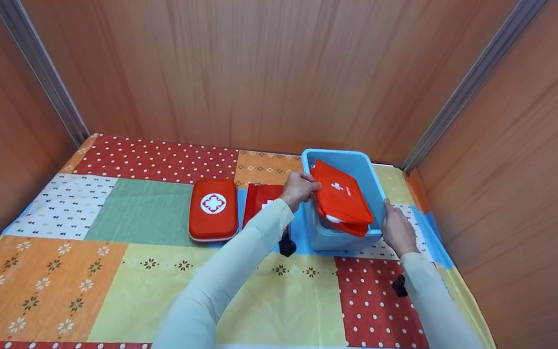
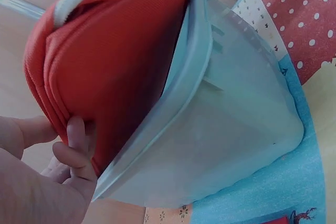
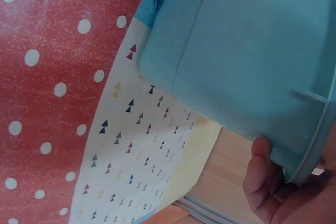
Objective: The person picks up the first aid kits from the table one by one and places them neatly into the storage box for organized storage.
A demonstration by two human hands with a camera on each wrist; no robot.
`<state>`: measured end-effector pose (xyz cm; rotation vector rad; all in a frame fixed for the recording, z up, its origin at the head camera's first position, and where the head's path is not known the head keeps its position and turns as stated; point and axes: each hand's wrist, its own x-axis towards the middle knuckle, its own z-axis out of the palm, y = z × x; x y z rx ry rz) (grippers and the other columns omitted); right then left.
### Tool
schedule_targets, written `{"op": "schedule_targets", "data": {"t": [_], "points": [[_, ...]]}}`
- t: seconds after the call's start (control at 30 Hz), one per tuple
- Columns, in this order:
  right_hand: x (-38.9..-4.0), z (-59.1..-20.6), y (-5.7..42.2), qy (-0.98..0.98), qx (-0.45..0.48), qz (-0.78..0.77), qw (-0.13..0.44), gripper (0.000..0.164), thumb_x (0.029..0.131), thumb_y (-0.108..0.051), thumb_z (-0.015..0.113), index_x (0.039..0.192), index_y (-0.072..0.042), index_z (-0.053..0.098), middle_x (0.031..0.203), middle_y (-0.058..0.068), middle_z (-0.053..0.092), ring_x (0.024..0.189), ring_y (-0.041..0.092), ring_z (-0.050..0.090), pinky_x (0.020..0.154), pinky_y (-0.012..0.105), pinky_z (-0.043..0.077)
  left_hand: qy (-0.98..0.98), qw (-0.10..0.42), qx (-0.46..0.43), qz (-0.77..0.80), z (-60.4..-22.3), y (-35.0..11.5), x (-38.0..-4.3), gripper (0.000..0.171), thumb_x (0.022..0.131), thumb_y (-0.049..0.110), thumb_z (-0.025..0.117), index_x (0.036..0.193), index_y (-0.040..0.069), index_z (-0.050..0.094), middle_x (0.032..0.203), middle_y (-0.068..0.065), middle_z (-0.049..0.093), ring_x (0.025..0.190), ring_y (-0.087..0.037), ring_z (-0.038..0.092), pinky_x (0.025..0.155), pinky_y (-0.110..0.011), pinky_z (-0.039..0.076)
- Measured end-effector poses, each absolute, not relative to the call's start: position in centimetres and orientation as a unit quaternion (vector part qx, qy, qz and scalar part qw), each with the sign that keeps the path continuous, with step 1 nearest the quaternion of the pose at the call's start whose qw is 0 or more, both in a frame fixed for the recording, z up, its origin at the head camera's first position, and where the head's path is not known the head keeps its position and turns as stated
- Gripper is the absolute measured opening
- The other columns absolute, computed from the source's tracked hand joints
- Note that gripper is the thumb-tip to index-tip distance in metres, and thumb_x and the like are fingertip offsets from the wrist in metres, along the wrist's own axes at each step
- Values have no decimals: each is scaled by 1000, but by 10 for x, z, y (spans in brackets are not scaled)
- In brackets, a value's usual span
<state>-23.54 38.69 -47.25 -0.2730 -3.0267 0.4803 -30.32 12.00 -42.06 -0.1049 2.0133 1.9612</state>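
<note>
A soft red pouch with a white cross [image 1: 339, 191] lies slantwise in the mouth of a light blue plastic bin [image 1: 337, 237], its near end over the front rim. My left hand [image 1: 300, 188] pinches the pouch's left edge between thumb and fingers. In the left wrist view, the red fabric pouch [image 2: 115, 61] bulges above the bin's rim, with the left hand [image 2: 58, 171] at its lower corner. My right hand [image 1: 399, 230] grips the bin's right rim near the front corner. The right wrist view has that hand's fingers [image 3: 260, 169] curled under the rim.
A red hard-shell case [image 1: 213, 209] with a white round emblem lies left of the bin. Between them is another red pouch [image 1: 258, 198], partly hidden by the left forearm. A patchwork cloth [image 1: 162, 271] covers the table. Wooden panels [image 1: 259, 72] enclose the back and sides.
</note>
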Motion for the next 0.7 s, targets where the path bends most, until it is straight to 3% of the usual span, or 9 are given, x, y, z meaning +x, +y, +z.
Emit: {"op": "schedule_targets", "data": {"t": [0.2, 0.37, 0.7], "points": [[-234, -474, 388, -985, -71, 149, 50, 55, 94, -13, 44, 143, -10, 20, 111, 21, 49, 100, 37, 52, 85, 55, 43, 761, 157, -23, 629, -429, 128, -300, 33, 78, 20, 71, 103, 11, 52, 89, -2, 60, 77, -17, 62, 67, -29, 53], [-235, -472, 387, -986, -57, 138, 69, 50, 95, -12, 42, 142, -7, 25, 105, 22, 51, 94, 38, 54, 82, 53, 45, 797, 132, -7, 590, -431, 123, -303, 27, 77, 24, 72, 95, 15, 54, 86, -1, 59, 80, -16, 58, 64, -27, 53], [-233, -473, 387, -984, -78, 149, 49, 50, 96, -16, 39, 143, -10, 22, 109, 21, 50, 100, 37, 52, 85, 54, 43, 782, 121, 5, 611, -436, 113, -302, 26, 73, 26, 75, 89, 15, 56, 83, -2, 59, 81, -18, 56, 58, -24, 52]]}}
